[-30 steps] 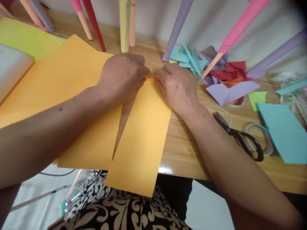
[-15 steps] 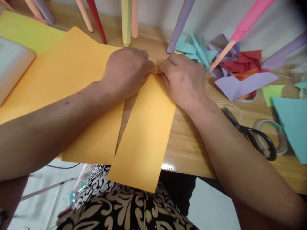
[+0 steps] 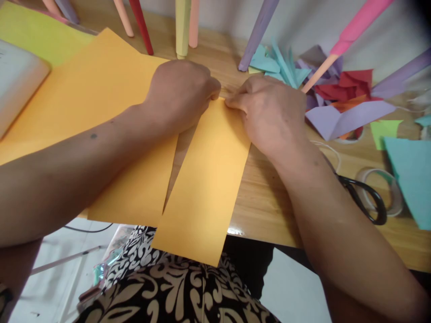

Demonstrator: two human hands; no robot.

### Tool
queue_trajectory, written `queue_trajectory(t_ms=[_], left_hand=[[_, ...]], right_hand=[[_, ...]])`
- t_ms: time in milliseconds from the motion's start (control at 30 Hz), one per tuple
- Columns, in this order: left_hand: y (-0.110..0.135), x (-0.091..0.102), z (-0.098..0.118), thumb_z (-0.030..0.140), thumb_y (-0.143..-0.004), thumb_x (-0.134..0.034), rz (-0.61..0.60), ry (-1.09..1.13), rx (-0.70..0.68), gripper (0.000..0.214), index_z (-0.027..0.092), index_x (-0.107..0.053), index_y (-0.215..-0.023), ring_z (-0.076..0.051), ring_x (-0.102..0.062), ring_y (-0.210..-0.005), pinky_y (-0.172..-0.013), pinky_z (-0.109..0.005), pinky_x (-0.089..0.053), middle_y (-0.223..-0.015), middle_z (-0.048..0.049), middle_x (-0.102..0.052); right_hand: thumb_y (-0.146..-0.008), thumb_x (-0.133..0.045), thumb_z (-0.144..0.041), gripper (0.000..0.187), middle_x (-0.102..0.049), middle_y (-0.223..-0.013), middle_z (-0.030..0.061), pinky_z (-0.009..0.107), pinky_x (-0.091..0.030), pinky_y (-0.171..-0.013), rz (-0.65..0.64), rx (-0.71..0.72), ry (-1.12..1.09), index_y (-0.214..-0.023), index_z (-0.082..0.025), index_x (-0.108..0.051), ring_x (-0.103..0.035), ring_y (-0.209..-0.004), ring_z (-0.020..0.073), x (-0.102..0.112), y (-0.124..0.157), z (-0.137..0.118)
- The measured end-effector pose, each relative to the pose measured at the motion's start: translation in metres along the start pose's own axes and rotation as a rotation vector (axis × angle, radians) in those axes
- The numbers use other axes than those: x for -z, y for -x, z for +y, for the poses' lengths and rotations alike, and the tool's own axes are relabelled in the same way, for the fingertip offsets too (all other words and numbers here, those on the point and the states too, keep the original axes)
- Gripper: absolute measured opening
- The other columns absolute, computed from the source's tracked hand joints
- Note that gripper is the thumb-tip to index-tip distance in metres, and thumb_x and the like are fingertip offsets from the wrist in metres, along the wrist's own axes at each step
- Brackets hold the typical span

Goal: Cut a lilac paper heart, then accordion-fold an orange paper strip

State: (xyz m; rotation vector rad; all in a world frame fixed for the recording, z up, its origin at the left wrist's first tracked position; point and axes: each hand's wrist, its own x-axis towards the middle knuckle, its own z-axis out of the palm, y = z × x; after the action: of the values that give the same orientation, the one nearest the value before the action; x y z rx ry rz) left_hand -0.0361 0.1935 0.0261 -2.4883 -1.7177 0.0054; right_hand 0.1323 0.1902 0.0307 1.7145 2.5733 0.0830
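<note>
A strip of orange-yellow paper [image 3: 208,179] lies on the wooden table, its near end hanging over the front edge. At its far end, my left hand [image 3: 183,94] is closed with its fingertips on the paper's left corner. My right hand [image 3: 269,105] is at the right corner, thumb and fingers pinched close together on the far edge. The far edge itself is partly hidden by both hands. Under my left forearm spreads a larger orange-yellow sheet [image 3: 101,89], separated from the strip by a narrow wedge of bare table.
Scissors [image 3: 363,193] and a tape roll [image 3: 397,193] lie to the right, near a teal paper piece [image 3: 411,175]. Behind them are crumpled paper scraps [image 3: 350,89]. Rolled paper sticks [image 3: 259,33] stand along the back. A white box-like object [image 3: 20,80] sits at left.
My right hand has shifted slightly right along the strip's far edge, and its fingers have moved apart from my left hand's. The view has shifted a little.
</note>
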Motion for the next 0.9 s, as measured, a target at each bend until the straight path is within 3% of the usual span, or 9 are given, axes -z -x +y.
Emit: queue_trajectory(t_ms=[133,233,367,467,733,900], left_hand=[[0.001,-0.002,-0.003,0.015,-0.089,-0.050,0.036,0.023,-0.009,0.033,0.024,-0.075,-0.110,-0.025,-0.060,-0.087,-0.061,-0.035,-0.030,-0.100,-0.0066,-0.071],[0.001,-0.003,-0.003,0.014,-0.089,-0.050,0.019,0.032,-0.020,0.033,0.023,-0.075,-0.108,-0.027,-0.061,-0.087,-0.060,-0.035,-0.028,-0.100,-0.0073,-0.071],[0.001,-0.005,-0.004,0.011,-0.086,-0.050,0.021,0.044,-0.024,0.031,0.023,-0.074,-0.102,-0.026,-0.060,-0.086,-0.059,-0.036,-0.027,-0.098,-0.0064,-0.070],[0.001,-0.006,-0.005,0.011,-0.085,-0.050,0.040,0.066,-0.022,0.029,0.023,-0.074,-0.097,-0.024,-0.058,-0.084,-0.061,-0.035,-0.027,-0.094,-0.0065,-0.068],[0.000,-0.006,-0.005,0.011,-0.082,-0.053,0.023,0.077,0.034,0.021,0.021,-0.070,-0.089,-0.022,-0.055,-0.074,-0.060,-0.033,-0.028,-0.084,-0.0060,-0.066],[-0.001,-0.006,-0.008,0.014,-0.088,-0.050,0.108,0.210,0.068,0.020,0.019,-0.068,-0.096,-0.022,-0.059,-0.087,-0.063,-0.032,-0.032,-0.099,-0.0063,-0.068]], right_hand=[[-0.102,-0.043,-0.019,0.033,-0.068,-0.119,0.0070,0.039,-0.045,-0.075,-0.064,-0.077,0.002,-0.117,-0.022,-0.072,-0.062,-0.111,0.0277,0.009,0.003,0.000],[-0.097,-0.046,-0.011,0.035,-0.070,-0.119,0.0056,0.040,-0.048,-0.076,-0.060,-0.085,0.047,-0.114,-0.026,-0.074,-0.063,-0.110,0.0301,0.012,0.005,0.008],[-0.093,-0.047,-0.010,0.038,-0.072,-0.118,0.0041,0.044,-0.051,-0.082,0.090,-0.093,0.020,-0.111,-0.028,-0.075,-0.065,-0.112,0.0327,0.011,0.007,0.022],[-0.096,-0.047,-0.019,0.032,-0.074,-0.113,0.0052,0.048,-0.052,-0.085,0.192,-0.081,-0.051,-0.112,-0.025,-0.074,-0.067,-0.110,0.0335,0.006,0.004,0.029],[-0.093,-0.059,-0.030,0.014,-0.072,-0.107,0.0037,0.041,-0.050,-0.085,0.104,-0.025,-0.183,-0.097,-0.027,-0.072,-0.065,-0.106,0.0291,-0.006,0.000,0.035],[-0.094,-0.057,-0.033,0.012,-0.074,-0.105,0.0055,0.040,-0.049,-0.087,0.082,0.015,-0.251,-0.097,-0.028,-0.067,-0.065,-0.106,0.0279,-0.006,0.001,0.035]])
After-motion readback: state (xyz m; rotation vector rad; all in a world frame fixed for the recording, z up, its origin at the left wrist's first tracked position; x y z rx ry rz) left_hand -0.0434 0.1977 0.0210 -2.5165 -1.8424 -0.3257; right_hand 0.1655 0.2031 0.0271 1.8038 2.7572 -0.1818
